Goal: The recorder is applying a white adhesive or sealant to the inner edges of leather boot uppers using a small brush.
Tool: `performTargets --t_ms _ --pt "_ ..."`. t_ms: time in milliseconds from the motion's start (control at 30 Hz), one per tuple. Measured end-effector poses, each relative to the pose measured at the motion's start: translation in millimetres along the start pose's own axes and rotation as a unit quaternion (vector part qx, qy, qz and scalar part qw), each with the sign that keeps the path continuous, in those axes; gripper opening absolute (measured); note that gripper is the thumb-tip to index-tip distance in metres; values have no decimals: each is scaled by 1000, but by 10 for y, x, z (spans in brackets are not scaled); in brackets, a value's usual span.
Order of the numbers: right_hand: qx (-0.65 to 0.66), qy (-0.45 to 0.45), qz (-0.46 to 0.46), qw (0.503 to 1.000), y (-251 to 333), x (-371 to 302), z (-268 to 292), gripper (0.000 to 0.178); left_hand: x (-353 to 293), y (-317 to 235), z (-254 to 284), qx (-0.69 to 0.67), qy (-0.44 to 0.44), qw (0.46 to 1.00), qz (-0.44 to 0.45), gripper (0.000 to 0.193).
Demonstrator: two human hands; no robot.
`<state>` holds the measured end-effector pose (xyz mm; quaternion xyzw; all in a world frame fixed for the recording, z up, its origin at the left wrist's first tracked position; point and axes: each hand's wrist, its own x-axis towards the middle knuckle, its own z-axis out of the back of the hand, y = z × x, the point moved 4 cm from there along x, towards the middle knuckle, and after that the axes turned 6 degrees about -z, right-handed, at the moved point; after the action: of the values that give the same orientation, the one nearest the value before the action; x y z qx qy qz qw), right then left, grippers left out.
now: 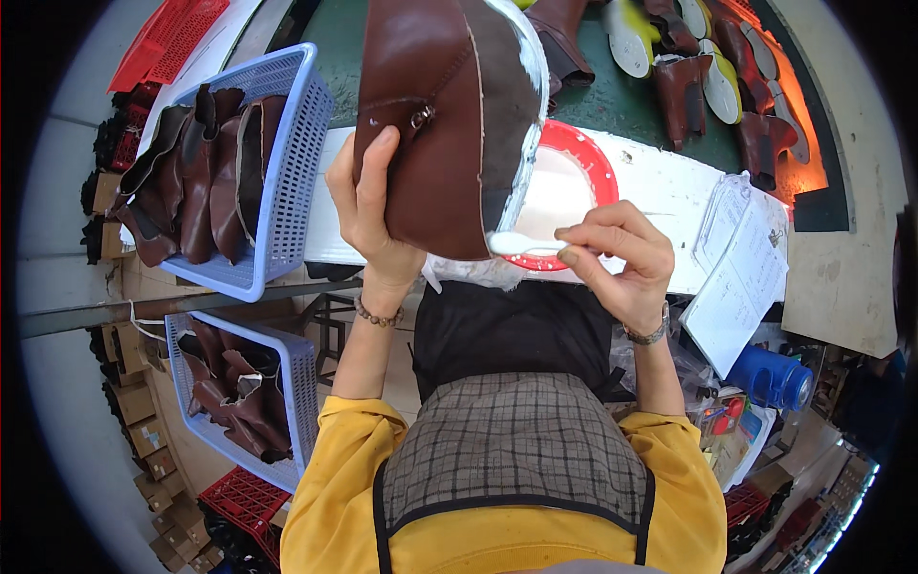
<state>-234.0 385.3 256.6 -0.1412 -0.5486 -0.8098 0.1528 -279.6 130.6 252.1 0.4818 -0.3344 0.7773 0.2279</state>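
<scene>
My left hand (374,206) is closed on a brown leather boot upper (428,182) and holds it up over the white worktop. Wet white paste lines the right edge of its dark grey lining (512,115). Between the fingertips of my right hand (622,258) is a small brush (526,246), so thickly coated in white that its bristles cannot be made out. Its tip touches the lower right corner of the upper. Behind the brush sits a red-rimmed bowl (598,167) with white liquid in it, partly hidden by the upper.
Blue plastic baskets with brown boot uppers stand at my left, one higher (304,163) and one lower (304,383). Boots and pale soles (724,86) lie on the green table at the far right. Papers (736,277) hang over the worktop's right edge, above a blue bottle (773,378).
</scene>
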Motion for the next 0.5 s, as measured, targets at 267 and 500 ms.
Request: performTargets --t_ms 267,500 --pt "-7 -111 -38 993 -342 128 250 14 -457 160 258 -216 30 951 220 45" --pt "-19 -110 -59 992 -532 280 322 11 -774 313 461 -285 81 932 209 39"
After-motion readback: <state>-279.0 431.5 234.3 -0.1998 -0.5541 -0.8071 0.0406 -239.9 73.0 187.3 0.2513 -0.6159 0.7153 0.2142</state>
